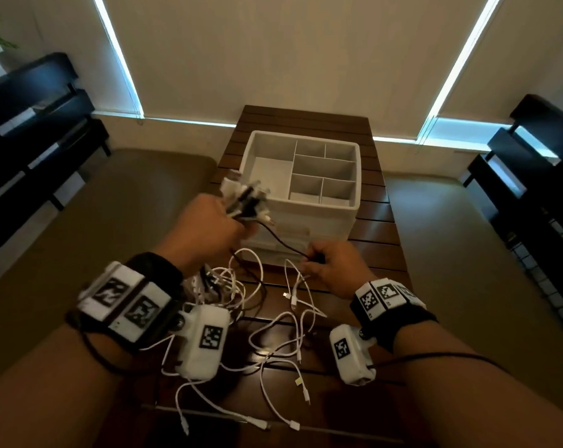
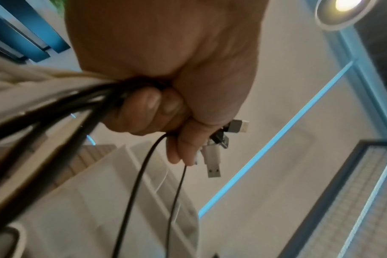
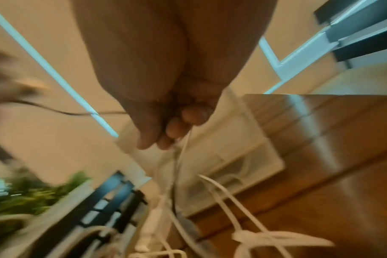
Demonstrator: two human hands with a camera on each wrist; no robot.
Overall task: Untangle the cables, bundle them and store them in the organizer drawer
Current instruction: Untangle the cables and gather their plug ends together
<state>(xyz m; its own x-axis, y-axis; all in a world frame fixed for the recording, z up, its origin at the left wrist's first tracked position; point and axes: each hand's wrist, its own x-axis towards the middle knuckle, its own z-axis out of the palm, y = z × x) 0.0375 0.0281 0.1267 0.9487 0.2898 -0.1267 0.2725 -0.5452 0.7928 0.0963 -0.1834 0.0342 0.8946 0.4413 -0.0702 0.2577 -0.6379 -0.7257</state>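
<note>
Desk [image 1: 380, 227], dark slatted wood, carries everything. White organizer [image 1: 325, 205] stands at its far end, top tray divided into compartments; its drawers on the near face look closed, though cables and hands partly hide them.

Cable tangle [image 1: 241, 295], mostly white with a few black strands, sprawls on the near half of the desk, loops crossing, plug ends scattered toward the near edge.

Left hand [image 1: 205, 227] is raised at the near left corner of the organizer, grip closed in a fist round a bunch of plug ends [image 2: 214, 139], white and black; the rest of those cables trails down into the heap. Right hand [image 1: 330, 270] sits lower, to the right, grip pinching a black cable [image 1: 286, 244] that runs taut-ish across to the left fist. A thin white cable appears to hang from the same fingers, but the blur leaves that unsure.

Handling, as judged: cables light, limp, smooth-jacketed and apt to slip and snag at crossings. Best taken near the rigid plugs, then fed hand over hand; tugging mid-run likely tightens knots.
</note>
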